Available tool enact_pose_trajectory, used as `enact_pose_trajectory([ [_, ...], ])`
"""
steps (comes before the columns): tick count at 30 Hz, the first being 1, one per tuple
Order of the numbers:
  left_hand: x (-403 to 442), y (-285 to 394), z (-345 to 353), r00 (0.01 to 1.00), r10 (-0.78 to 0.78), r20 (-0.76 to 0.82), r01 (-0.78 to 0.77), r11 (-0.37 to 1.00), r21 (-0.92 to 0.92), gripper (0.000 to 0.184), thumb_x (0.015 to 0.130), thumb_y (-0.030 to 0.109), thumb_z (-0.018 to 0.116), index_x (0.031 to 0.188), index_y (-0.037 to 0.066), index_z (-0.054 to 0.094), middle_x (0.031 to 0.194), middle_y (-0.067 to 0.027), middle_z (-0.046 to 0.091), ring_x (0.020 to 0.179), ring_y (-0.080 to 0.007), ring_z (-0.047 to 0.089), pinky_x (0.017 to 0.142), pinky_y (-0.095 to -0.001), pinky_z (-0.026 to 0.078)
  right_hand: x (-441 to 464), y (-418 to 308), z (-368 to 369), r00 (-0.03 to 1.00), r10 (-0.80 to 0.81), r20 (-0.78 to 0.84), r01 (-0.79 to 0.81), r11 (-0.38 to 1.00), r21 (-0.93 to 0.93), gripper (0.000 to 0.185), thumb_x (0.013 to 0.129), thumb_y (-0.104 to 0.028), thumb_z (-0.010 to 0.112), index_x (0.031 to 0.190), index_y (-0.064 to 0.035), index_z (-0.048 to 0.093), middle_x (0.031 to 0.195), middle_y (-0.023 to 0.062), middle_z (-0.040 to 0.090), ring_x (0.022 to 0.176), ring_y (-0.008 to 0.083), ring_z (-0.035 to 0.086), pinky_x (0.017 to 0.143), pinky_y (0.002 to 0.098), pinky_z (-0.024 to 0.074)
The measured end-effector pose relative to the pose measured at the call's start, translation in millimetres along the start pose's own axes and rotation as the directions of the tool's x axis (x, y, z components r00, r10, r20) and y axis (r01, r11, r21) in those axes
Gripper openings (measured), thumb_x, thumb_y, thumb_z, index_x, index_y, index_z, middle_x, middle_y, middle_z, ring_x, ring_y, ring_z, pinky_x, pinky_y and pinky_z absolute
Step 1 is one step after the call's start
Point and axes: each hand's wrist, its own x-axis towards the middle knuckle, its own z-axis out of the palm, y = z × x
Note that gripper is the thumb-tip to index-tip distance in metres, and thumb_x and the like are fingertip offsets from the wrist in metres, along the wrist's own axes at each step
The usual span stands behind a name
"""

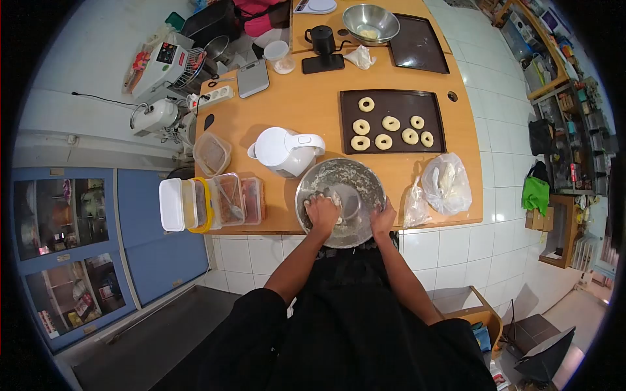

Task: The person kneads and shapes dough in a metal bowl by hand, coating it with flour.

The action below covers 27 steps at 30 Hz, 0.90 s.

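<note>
A large metal mixing bowl (365, 184) stands at the table's near edge, its inner wall smeared with flour and dough residue. My left hand (322, 214) is down inside it, fingers curled over pale dough (336, 198) at the bowl's left side; most of that dough is hidden under the hand. At the right rim, my right hand (383, 218) grips the bowl, with the thumb on the inner side. Just beyond the bowl is a white electric kettle (277, 150). A dark baking tray (398, 101) farther off carries several ring-shaped dough pieces (383, 141).
Plastic bags (447, 184) lie right of the bowl. Lidded containers (173, 205) line the left edge. Farther back are a scale (253, 79), a phone (323, 63), a black gooseneck kettle (321, 40), another metal bowl (385, 26) and a second tray (417, 49).
</note>
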Motion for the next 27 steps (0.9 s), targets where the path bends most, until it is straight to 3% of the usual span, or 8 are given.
enact_pose_trajectory([
  [2, 3.8, 2.1, 13.5, 0.994, 0.047, -0.097, -0.048, 0.999, -0.013, 0.031, 0.078, 0.030, 0.063, 0.096, 0.005, 0.071, 0.110, -0.0145, 0.061, 0.112, -0.0333, 0.053, 0.098, -0.0514, 0.038, 0.3, -0.8, -1.3, 1.000, -0.030, -0.001, 0.030, 1.000, -0.005, 0.029, 0.080, 0.001, 0.052, 0.109, 0.0045, 0.059, 0.088, 0.0278, 0.065, 0.088, 0.0442, 0.064, 0.077, 0.0440, 0.0492],
  [8, 11.0, 10.0, 19.4, 0.989, 0.143, -0.034, -0.142, 0.989, 0.032, 0.036, 0.073, 0.028, 0.069, 0.103, 0.008, 0.068, 0.113, -0.0122, 0.058, 0.109, -0.0304, 0.054, 0.096, -0.0482, 0.040, 1.8, -12.5, -5.2, 0.998, 0.045, 0.036, -0.045, 0.999, 0.004, 0.028, 0.081, 0.002, 0.051, 0.107, 0.0046, 0.059, 0.087, 0.0288, 0.065, 0.085, 0.0453, 0.063, 0.075, 0.0446, 0.0493],
  [11, 15.7, 11.9, 31.6, 0.960, 0.241, -0.142, -0.238, 0.970, 0.040, 0.038, 0.068, 0.029, 0.073, 0.099, 0.009, 0.068, 0.110, -0.0096, 0.060, 0.108, -0.0278, 0.054, 0.091, -0.0469, 0.042, 2.1, -6.4, -4.3, 1.000, -0.006, 0.029, 0.006, 1.000, 0.013, 0.027, 0.081, 0.001, 0.052, 0.107, 0.0045, 0.059, 0.086, 0.0292, 0.064, 0.084, 0.0463, 0.063, 0.074, 0.0453, 0.0494],
  [14, 24.8, 15.6, 36.8, 0.951, 0.295, -0.091, -0.293, 0.956, 0.035, 0.038, 0.064, 0.032, 0.074, 0.095, 0.011, 0.066, 0.106, -0.0066, 0.061, 0.108, -0.0254, 0.053, 0.087, -0.0463, 0.042, 3.2, -3.1, -1.2, 1.000, 0.000, 0.009, 0.001, 1.000, -0.017, 0.028, 0.081, 0.001, 0.053, 0.108, 0.0050, 0.059, 0.087, 0.0293, 0.064, 0.085, 0.0464, 0.063, 0.074, 0.0452, 0.0494],
  [17, 32.2, 22.3, 44.1, 0.902, 0.367, -0.228, -0.361, 0.930, 0.070, 0.037, 0.064, 0.034, 0.073, 0.093, 0.011, 0.063, 0.104, -0.0045, 0.061, 0.107, -0.0242, 0.053, 0.085, -0.0475, 0.041, 5.1, -8.1, -5.3, 0.997, 0.042, 0.062, -0.040, 0.999, -0.036, 0.035, 0.078, 0.002, 0.052, 0.113, 0.0060, 0.058, 0.089, 0.0299, 0.064, 0.086, 0.0459, 0.063, 0.076, 0.0457, 0.0495],
  [18, 33.7, 22.7, 41.6, 0.901, 0.405, -0.156, -0.401, 0.914, 0.059, 0.039, 0.068, 0.035, 0.070, 0.098, 0.011, 0.063, 0.108, -0.0060, 0.061, 0.109, -0.0260, 0.053, 0.089, -0.0494, 0.039, 5.9, -5.6, -4.9, 0.997, 0.040, 0.064, -0.037, 0.998, -0.052, 0.034, 0.079, 0.002, 0.053, 0.113, 0.0059, 0.058, 0.089, 0.0298, 0.064, 0.086, 0.0458, 0.063, 0.076, 0.0454, 0.0496],
  [22, 43.3, 28.9, 63.6, 0.877, 0.448, -0.172, -0.448, 0.893, 0.043, 0.040, 0.079, 0.040, 0.060, 0.105, 0.010, 0.063, 0.118, -0.0097, 0.060, 0.116, -0.0297, 0.050, 0.096, -0.0517, 0.035, 5.9, -6.2, -5.9, 0.995, 0.063, 0.076, -0.057, 0.996, -0.072, 0.030, 0.083, 0.001, 0.054, 0.113, 0.0059, 0.058, 0.090, 0.0298, 0.064, 0.087, 0.0454, 0.063, 0.075, 0.0444, 0.0499],
  [27, 45.0, 43.9, 48.1, 0.902, 0.355, -0.247, -0.390, 0.914, -0.111, 0.036, 0.084, 0.040, 0.055, 0.096, 0.007, 0.065, 0.111, -0.0146, 0.063, 0.110, -0.0332, 0.054, 0.094, -0.0515, 0.036, 4.9, -4.2, -2.4, 0.991, 0.117, 0.070, -0.111, 0.991, -0.078, 0.027, 0.085, -0.001, 0.055, 0.112, 0.0060, 0.059, 0.088, 0.0292, 0.065, 0.085, 0.0454, 0.064, 0.075, 0.0438, 0.0500],
])
